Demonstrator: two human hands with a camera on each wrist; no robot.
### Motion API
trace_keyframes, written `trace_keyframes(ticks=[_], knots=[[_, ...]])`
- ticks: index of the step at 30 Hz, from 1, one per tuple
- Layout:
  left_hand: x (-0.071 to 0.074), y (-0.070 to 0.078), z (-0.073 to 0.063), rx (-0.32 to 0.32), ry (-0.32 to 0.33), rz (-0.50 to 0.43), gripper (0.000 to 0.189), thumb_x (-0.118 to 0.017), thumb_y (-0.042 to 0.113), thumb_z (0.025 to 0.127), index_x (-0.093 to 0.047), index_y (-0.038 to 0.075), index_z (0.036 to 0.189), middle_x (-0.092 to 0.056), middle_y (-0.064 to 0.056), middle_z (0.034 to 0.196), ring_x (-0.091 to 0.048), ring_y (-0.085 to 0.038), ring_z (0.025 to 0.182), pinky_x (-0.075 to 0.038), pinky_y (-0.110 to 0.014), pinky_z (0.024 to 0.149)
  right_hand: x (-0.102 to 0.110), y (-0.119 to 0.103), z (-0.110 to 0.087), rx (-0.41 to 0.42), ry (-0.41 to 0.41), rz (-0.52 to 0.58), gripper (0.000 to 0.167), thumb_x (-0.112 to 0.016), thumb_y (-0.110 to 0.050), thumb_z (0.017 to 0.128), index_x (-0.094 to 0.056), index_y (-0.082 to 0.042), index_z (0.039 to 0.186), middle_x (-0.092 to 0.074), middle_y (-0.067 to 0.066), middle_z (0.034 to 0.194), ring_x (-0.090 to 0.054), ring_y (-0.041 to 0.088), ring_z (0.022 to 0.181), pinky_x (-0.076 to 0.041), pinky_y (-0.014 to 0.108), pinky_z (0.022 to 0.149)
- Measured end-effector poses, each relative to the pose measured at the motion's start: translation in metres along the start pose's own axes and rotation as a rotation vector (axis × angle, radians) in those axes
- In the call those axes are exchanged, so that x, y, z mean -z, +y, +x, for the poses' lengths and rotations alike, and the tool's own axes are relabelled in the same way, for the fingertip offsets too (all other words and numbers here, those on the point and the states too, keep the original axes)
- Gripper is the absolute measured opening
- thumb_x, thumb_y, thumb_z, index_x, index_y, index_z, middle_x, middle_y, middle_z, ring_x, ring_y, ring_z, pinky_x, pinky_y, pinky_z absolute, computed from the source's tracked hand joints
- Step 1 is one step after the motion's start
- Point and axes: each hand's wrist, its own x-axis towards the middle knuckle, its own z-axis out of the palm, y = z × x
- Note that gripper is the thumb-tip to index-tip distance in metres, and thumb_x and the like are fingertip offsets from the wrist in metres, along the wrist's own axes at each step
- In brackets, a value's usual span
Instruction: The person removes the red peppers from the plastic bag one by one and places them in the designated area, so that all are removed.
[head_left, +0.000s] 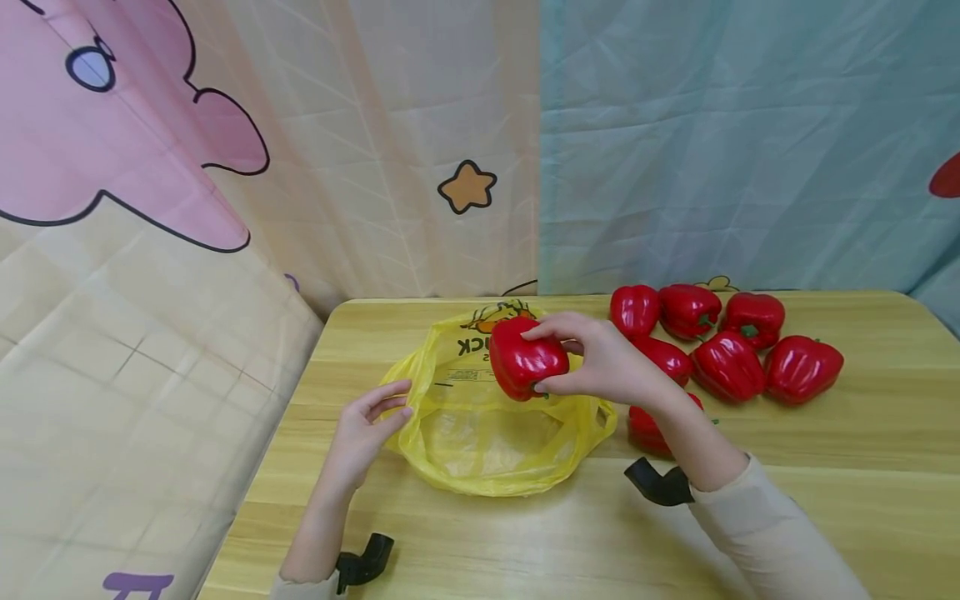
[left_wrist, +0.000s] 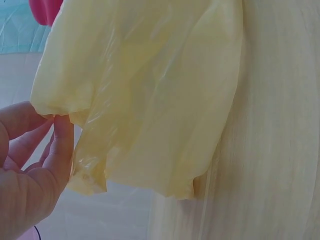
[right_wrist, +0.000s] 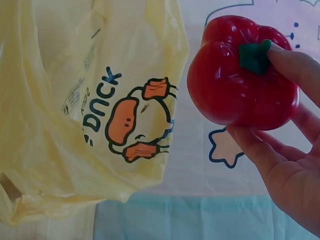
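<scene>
A yellow plastic bag (head_left: 487,482) with a printed duck stands on the wooden table, its mouth spread wide. My left hand (head_left: 369,429) pinches the bag's left rim between thumb and fingers; the left wrist view shows the fingertips at the edge of the film (left_wrist: 145,100). Over the bag's mouth, my right hand (head_left: 600,362) grips a red bell pepper (head_left: 525,358). In the right wrist view the thumb lies by the green stem of this pepper (right_wrist: 235,85), with fingers on the opposite side. The pepper is apart from the bag's printed wall there.
Several more red bell peppers (head_left: 727,367) lie grouped on the table (head_left: 825,483) to the right of the bag. One pepper (head_left: 648,431) is partly hidden behind my right forearm. A cartoon-printed curtain (head_left: 675,150) hangs along the table's back edge.
</scene>
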Motion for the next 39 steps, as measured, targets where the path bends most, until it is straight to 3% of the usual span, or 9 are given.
trace_keyframes(ticks=[7, 19, 30, 39], knots=[[0.001, -0.001, 0.001, -0.023, 0.005, 0.041, 0.036, -0.063, 0.000, 0.087, -0.059, -0.001, 0.122, -0.056, -0.012, 0.125, -0.054, -0.015, 0.105, -0.049, -0.020, 0.081, 0.011, 0.000, -0.007, 0.016, 0.038, -0.011, 0.055, -0.082, -0.009, 0.069, -0.061, -0.008, 0.119, -0.055, 0.009, 0.125, -0.049, 0.028, 0.115, -0.047, 0.045, 0.089], [0.001, -0.002, 0.000, -0.033, 0.000, 0.027, 0.036, -0.063, 0.001, 0.087, -0.059, -0.002, 0.122, -0.055, -0.014, 0.125, -0.053, -0.016, 0.105, -0.048, -0.018, 0.080, 0.030, -0.003, -0.018, 0.020, 0.061, -0.032, 0.055, -0.082, -0.008, 0.070, -0.059, -0.007, 0.120, -0.053, 0.007, 0.125, -0.048, 0.024, 0.114, -0.048, 0.040, 0.089], [0.002, -0.002, 0.001, -0.044, -0.002, 0.028, 0.036, -0.063, 0.001, 0.087, -0.059, -0.001, 0.122, -0.056, -0.013, 0.125, -0.054, -0.015, 0.105, -0.049, -0.019, 0.080, 0.046, -0.007, -0.033, 0.012, 0.110, -0.112, 0.057, -0.082, -0.009, 0.069, -0.059, -0.008, 0.121, -0.053, 0.009, 0.123, -0.048, 0.026, 0.112, -0.053, 0.040, 0.081], [0.002, -0.003, 0.001, -0.042, 0.000, 0.036, 0.036, -0.063, 0.001, 0.087, -0.059, -0.001, 0.122, -0.056, -0.013, 0.125, -0.054, -0.015, 0.105, -0.049, -0.019, 0.080, 0.060, -0.004, -0.048, 0.022, 0.132, -0.121, 0.059, -0.081, -0.005, 0.069, -0.057, -0.010, 0.123, -0.052, 0.008, 0.125, -0.049, 0.025, 0.110, -0.050, 0.018, 0.078]])
